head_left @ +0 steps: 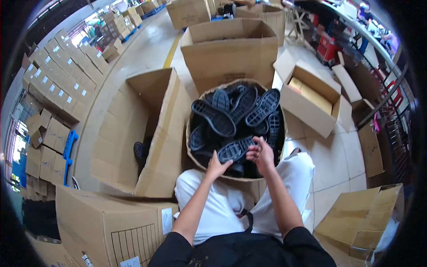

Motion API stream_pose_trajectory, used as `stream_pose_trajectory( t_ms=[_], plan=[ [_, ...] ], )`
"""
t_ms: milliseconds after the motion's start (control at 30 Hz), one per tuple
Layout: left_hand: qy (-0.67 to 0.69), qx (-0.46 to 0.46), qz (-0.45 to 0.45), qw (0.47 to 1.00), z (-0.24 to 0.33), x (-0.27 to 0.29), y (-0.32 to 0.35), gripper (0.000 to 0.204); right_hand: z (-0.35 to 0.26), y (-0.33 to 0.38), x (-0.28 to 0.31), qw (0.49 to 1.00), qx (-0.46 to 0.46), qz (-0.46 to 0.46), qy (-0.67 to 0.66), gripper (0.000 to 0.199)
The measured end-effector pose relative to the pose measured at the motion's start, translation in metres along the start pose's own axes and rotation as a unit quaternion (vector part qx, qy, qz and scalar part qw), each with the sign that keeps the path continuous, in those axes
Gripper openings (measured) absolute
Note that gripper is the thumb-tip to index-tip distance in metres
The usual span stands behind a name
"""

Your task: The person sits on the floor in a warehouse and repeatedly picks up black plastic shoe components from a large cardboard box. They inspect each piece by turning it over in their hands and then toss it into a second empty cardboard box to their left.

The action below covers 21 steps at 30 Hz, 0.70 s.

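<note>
Cardboard cartons crowd a tiled warehouse floor (pixel 147 44) around the seated person. One black shoe sole (pixel 235 149) is held tread-up over the near rim of a carton of soles (pixel 195 104), probably lifted clear of the heap for a look. The left hand (pixel 216 167) pinches its near end with curled fingers; the right hand (pixel 261 153) clamps the other end. An open carton (pixel 167 133), nearly empty, stands just left.

Matt black rubber sole (pixel 235 149), ribbed tread; plain brown corrugated cardboard box (pixel 192 147); glossy pale tiled floor (pixel 331 151).
</note>
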State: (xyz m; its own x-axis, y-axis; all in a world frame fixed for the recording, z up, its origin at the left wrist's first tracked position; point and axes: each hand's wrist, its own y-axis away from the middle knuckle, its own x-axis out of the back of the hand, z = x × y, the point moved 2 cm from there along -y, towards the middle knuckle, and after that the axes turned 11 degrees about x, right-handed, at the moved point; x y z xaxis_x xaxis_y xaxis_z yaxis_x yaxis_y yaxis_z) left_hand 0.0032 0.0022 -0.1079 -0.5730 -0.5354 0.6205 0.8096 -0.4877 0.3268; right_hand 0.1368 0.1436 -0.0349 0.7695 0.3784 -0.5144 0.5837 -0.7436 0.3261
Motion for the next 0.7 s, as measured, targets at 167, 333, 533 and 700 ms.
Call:
stream_pose_trajectory(
  t_ms=[167,333,533,700],
  plan=[
    [0.103,0.016,0.091,0.990,-0.014,-0.003,-0.011,0.037,0.001,0.004,-0.007,0.998,-0.004,-0.037,0.043,0.035],
    [0.054,-0.222,0.199,0.953,0.071,0.045,0.053,0.038,0.001,0.009,-0.020,0.842,0.358,-0.169,0.367,0.038],
    [0.066,-0.394,0.143,0.906,0.144,0.069,0.095,0.043,-0.021,0.031,-0.036,0.835,0.440,-0.215,0.252,0.029],
    [0.173,-0.335,0.006,0.926,0.157,0.069,0.101,0.053,-0.027,0.023,-0.021,0.919,0.323,-0.170,0.151,0.028]
  ],
)
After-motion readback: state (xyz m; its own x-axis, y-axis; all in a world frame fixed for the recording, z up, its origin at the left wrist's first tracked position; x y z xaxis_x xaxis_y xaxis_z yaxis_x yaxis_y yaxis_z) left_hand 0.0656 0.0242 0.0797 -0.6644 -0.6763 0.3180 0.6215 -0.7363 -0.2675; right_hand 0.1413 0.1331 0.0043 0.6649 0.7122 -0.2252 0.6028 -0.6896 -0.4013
